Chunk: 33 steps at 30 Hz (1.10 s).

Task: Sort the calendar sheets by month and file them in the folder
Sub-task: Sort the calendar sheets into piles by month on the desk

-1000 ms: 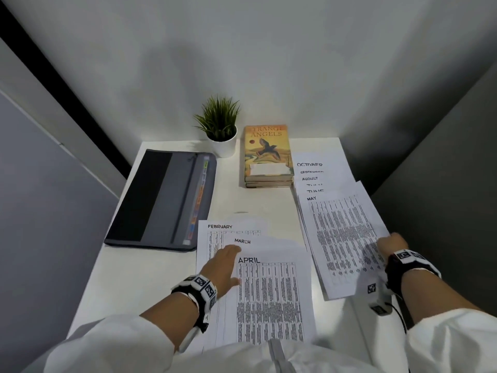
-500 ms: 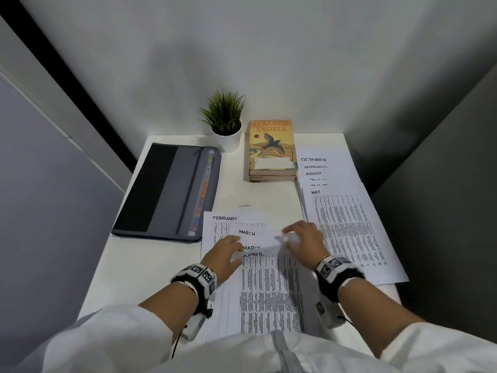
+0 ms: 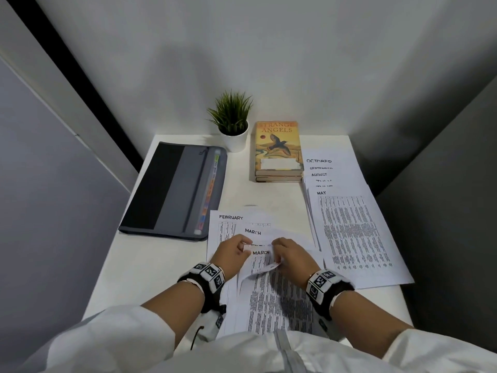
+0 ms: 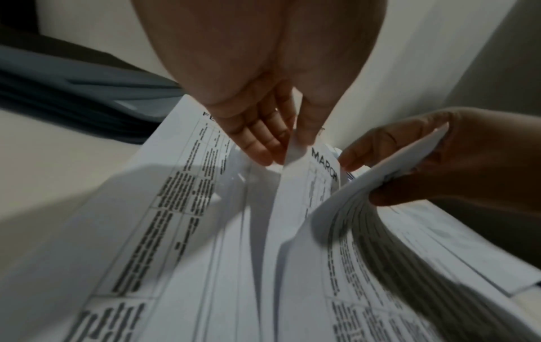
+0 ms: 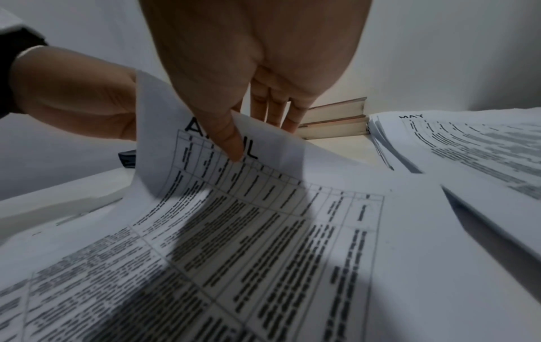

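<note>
A near stack of calendar sheets lies in front of me, fanned with FEBRUARY (image 3: 231, 218) farthest and a MARCH sheet (image 3: 252, 232) over it. My right hand (image 3: 278, 261) pinches the top edge of the APRIL sheet (image 5: 263, 208), thumb on its heading, and curls it back toward me. Under it shows a second MARCH sheet (image 3: 261, 253). My left hand (image 3: 246, 247) pinches that sheet's top left corner between thumb and fingers (image 4: 263, 143). The closed grey folder (image 3: 174, 189) lies at the left of the desk, apart from both hands.
A second fanned stack with MAY (image 3: 349, 230) on top and OCTOBER farthest covers the right side, overhanging the desk's right edge. Two stacked books (image 3: 278, 149) and a small potted plant (image 3: 232, 122) stand at the back by the wall. Walls close in on both sides.
My right hand left the MAY stack, came to the near stack and peeled back the APRIL sheet's top, uncovering a second MARCH sheet. My left hand went from lying flat to pinching.
</note>
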Available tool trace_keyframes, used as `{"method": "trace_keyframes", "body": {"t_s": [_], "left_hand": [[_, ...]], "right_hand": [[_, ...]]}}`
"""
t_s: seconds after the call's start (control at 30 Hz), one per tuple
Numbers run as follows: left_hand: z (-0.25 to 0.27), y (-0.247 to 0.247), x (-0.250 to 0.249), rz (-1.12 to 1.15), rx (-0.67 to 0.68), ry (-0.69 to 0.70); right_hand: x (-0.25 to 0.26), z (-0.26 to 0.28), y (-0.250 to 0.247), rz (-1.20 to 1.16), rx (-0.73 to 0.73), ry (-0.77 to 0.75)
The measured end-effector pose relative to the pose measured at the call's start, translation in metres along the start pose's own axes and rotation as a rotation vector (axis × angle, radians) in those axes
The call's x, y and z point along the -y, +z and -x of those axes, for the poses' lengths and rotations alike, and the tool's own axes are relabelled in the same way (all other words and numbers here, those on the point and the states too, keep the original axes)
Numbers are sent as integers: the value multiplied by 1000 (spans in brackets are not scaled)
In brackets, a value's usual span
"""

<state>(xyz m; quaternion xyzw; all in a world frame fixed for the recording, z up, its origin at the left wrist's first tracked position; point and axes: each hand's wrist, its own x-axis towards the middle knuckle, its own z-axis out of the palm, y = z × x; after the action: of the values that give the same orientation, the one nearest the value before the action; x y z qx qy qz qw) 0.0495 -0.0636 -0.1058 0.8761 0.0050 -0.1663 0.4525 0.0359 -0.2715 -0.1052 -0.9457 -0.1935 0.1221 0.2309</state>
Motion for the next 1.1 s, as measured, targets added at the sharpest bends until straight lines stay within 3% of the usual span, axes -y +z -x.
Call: {"method": "trace_keyframes", "body": {"t_s": [0.17,0.3,0.53,0.73,0.83,1.0,1.1], "left_hand": [[-2,0,1,-81,107,7],[-9,-7,4,-205,-52,103],[-17,-11,1,-184,-58,26],[-14,-10,-1,-119,-46,-8],[-11,-10,0,-67,-33,-50],[-8,-6,1,7,8,-174],[-7,-5,2,-61,55,-149]], "right_hand": [[2,4,4,-13,8,42],[7,6,-1,-39,36,64],[7,5,-5,-35,105,39],[4,6,-4,18,47,-59],[3,9,-2,35,92,-29],[2,16,0,-89,26,11],[2,20,1,-77,52,5]]}}
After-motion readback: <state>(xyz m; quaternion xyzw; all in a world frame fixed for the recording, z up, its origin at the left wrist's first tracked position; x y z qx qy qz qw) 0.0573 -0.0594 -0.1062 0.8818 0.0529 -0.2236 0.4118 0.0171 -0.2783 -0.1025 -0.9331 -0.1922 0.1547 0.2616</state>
